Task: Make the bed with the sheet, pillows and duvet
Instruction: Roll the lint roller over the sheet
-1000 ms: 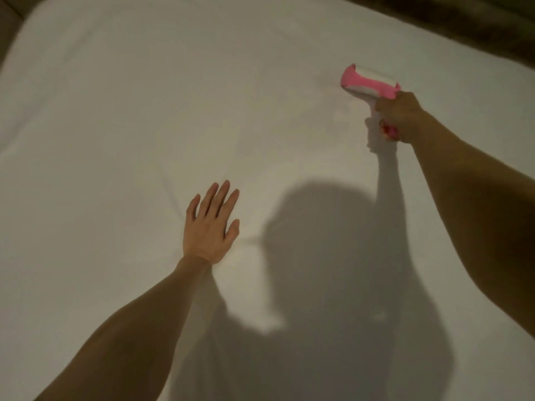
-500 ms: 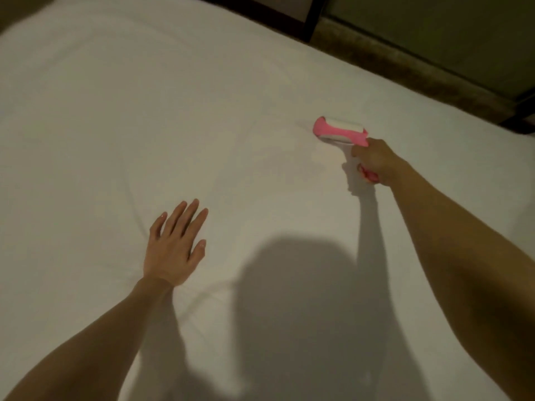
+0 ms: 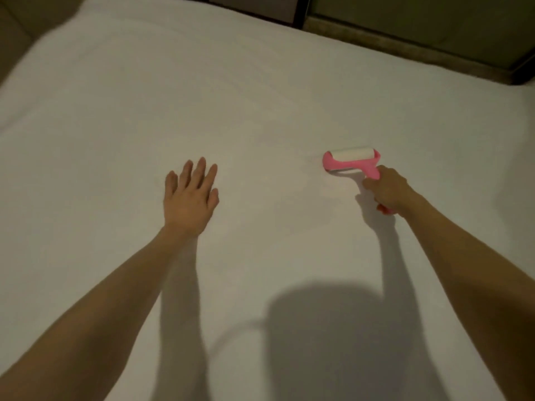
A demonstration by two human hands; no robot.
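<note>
On the bed (image 3: 75, 44), seen from above by the person leaning over it, a white sheet (image 3: 260, 105) lies spread over the whole top, smooth apart from a few faint creases. The left hand (image 3: 188, 198) rests palm down on the sheet with its fingers straight and slightly fanned, holding nothing. The right hand (image 3: 388, 192) is curled tightly round the handle of a pink lint roller (image 3: 351, 162), whose white roll touches the sheet just ahead of the knuckles, with the handle pointing back toward the person. Compared with a second ago, the roller has been drawn back from the far right of the bed to a spot roughly level with the left hand and well apart from it, and the left hand now lies flatter and further forward. This looks like one cleaning stroke just finished while the free hand keeps the fabric taut. The sheet step therefore seems nearly done and is being tidied, not laid. No pillows or duvet are in view, so most of the task probably remains. Beyond the far edge run a strip of dark floor (image 3: 405, 44) and a dark panel (image 3: 260, 7). The shadow (image 3: 318, 328) of the person's head and arms falls across the near part of the sheet.
</note>
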